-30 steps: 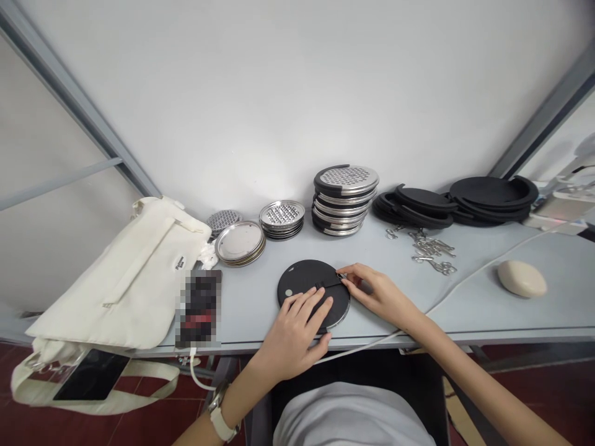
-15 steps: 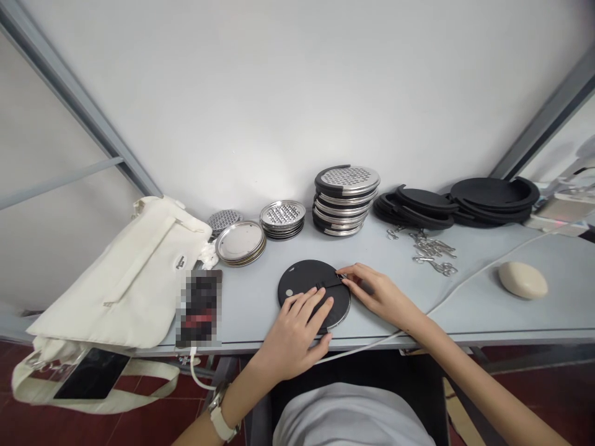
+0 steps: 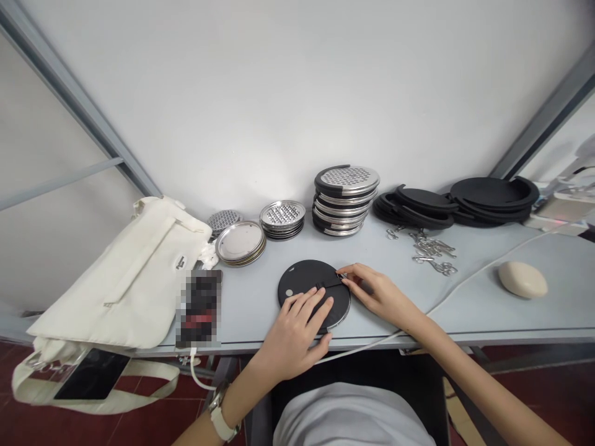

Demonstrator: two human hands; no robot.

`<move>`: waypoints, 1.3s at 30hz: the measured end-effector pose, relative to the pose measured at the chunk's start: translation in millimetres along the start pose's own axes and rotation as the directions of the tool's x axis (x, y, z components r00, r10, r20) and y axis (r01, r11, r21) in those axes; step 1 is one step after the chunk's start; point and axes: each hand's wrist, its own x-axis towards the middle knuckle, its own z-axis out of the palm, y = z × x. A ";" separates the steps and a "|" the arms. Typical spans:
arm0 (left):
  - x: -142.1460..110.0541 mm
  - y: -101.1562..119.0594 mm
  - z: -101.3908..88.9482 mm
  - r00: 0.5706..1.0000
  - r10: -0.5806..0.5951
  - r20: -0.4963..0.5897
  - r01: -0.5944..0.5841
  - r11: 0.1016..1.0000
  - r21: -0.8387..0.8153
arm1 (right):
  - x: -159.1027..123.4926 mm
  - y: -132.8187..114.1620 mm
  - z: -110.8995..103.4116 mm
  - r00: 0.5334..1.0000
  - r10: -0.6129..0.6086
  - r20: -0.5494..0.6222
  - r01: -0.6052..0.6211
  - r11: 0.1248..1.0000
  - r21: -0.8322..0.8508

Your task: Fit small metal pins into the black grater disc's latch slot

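A round black disc-shaped holder [image 3: 302, 275] with a metal rim showing at its lower right lies on the grey table in front of me. My left hand [image 3: 297, 334] rests flat across its near side, fingers stretched and slightly apart, thumb off the near edge. At the disc's right edge, my right hand [image 3: 372, 291] pinches a small metal clasp [image 3: 340, 275] between thumb and forefinger, beside a thin black strap [image 3: 329, 285]. The fingertips partly hide the clasp. Similar loose metal clasps [image 3: 432, 248] lie in a small pile to the right.
Against the wall stand a tall stack of black-edged graters [image 3: 346, 201], smaller graters [image 3: 282, 217], metal lids [image 3: 240, 241] and black holders [image 3: 495, 198]. A white bag [image 3: 125, 279] and a blurred phone [image 3: 199, 310] lie left. A white cable [image 3: 478, 279] passes a cream mouse-shaped object [image 3: 523, 280] at right.
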 end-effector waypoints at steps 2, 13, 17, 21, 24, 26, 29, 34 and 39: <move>-0.4 0.0 0.6 1.000 -0.002 0.001 0.002 1.000 0.001 | 0.3 0.0 0.1 1.000 0.001 -0.002 -0.001 1.000 -0.002; -0.3 0.1 0.4 1.000 -0.007 0.007 0.007 1.000 0.010 | 0.9 -1.1 0.4 1.000 -0.001 -0.008 0.001 1.000 0.003; 0.2 -0.2 0.6 1.000 -0.002 -0.001 0.002 1.000 0.014 | 0.9 -2.4 0.7 1.000 0.008 -0.012 -0.008 1.000 0.004; 0.1 0.6 -0.1 1.000 0.007 -0.016 -0.007 1.000 0.016 | 1.5 -3.3 -0.1 1.000 0.014 -0.009 -0.014 1.000 0.006; 0.2 0.8 -0.3 1.000 0.006 -0.016 -0.005 1.000 0.017 | 1.7 -3.5 -0.8 1.000 0.019 -0.005 -0.019 1.000 0.005; 0.2 0.7 -0.2 1.000 0.003 -0.015 -0.003 1.000 0.016 | 1.6 -3.3 -0.9 1.000 0.025 0.002 -0.025 1.000 0.010; -0.3 0.5 0.1 1.000 0.000 -0.014 0.000 1.000 0.012 | 1.2 -2.7 -0.5 0.999 0.036 0.009 -0.036 0.999 0.019; -0.9 0.0 0.3 1.000 0.001 -0.003 -0.001 1.000 0.005 | 1.2 -1.9 0.7 0.998 0.052 0.020 -0.053 0.998 0.031; -0.5 -1.2 0.9 1.000 0.000 0.008 0.000 1.000 -0.002 | 0.8 -1.4 0.2 0.998 0.062 0.029 -0.063 0.997 0.049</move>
